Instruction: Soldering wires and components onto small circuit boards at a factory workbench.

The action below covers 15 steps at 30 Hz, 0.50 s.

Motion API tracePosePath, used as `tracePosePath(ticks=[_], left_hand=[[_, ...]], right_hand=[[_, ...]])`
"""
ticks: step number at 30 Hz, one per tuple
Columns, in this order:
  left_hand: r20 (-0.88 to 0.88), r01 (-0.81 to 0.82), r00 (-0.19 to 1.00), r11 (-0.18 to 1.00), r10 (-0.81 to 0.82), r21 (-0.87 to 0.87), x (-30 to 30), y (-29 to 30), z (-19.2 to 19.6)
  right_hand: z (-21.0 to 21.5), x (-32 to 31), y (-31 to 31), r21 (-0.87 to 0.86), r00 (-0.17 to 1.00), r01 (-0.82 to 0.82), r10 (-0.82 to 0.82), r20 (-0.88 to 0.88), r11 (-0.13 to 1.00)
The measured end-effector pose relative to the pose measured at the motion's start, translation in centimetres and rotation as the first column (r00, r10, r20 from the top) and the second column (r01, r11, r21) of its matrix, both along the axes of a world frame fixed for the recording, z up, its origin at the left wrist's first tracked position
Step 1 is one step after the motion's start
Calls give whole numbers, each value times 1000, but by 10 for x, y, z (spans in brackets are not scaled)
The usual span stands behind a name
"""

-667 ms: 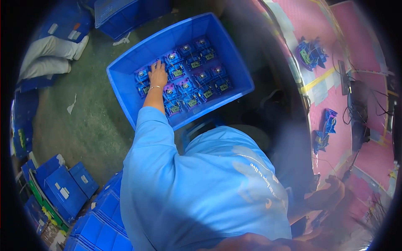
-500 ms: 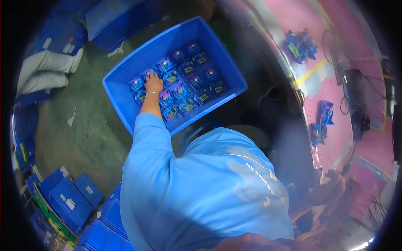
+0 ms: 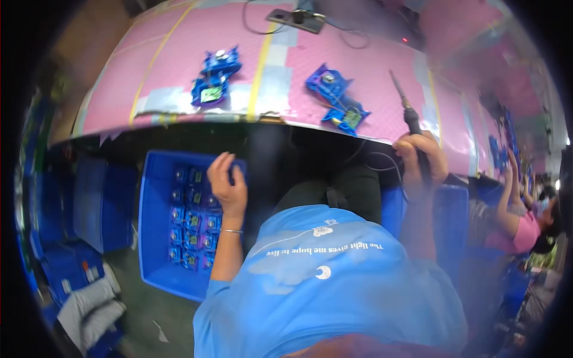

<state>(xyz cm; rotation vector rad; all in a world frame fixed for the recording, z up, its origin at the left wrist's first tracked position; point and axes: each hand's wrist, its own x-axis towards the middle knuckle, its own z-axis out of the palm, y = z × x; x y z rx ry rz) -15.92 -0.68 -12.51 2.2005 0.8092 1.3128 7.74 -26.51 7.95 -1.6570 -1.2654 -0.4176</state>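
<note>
My left hand point(image 3: 228, 184) is raised over the right side of a blue plastic bin point(image 3: 179, 290) on the floor, its fingers stretched out with nothing in them. Rows of small blue and purple assemblies point(image 3: 191, 222) with green circuit boards lie in the bin. At the bench edge my right hand point(image 3: 425, 156) grips a soldering iron point(image 3: 412, 121), its thin tip pointing up and away over the bench. Nearest to the iron on its left lies a blue-purple assembly point(image 3: 336, 89) in two wired parts. A similar assembly point(image 3: 219, 71) lies farther left on the bench.
The bench point(image 3: 382, 65) has a pink covering with yellow and grey tape strips. A grey power strip point(image 3: 295, 21) with cables sits at the back. Blue bins point(image 3: 102, 203) stand at left. A co-worker in a pink top point(image 3: 519, 230) sits at right.
My view has swung right toward the bench. My left hand has come up from the assemblies in the bin and is empty. The soldering iron in my right hand now shows.
</note>
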Motion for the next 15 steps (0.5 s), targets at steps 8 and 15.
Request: tracePosePath(ticks=[8,15], left_hand=[[-205,654,756,729,-622,200,136,-28,117],[-442,736,655,649,-613,191,184,-22,137]], right_hand=[[-5,21,-27,60,998,61,-60,-23,996],[-16,38,-42,160,997,54,-46,-54,986]])
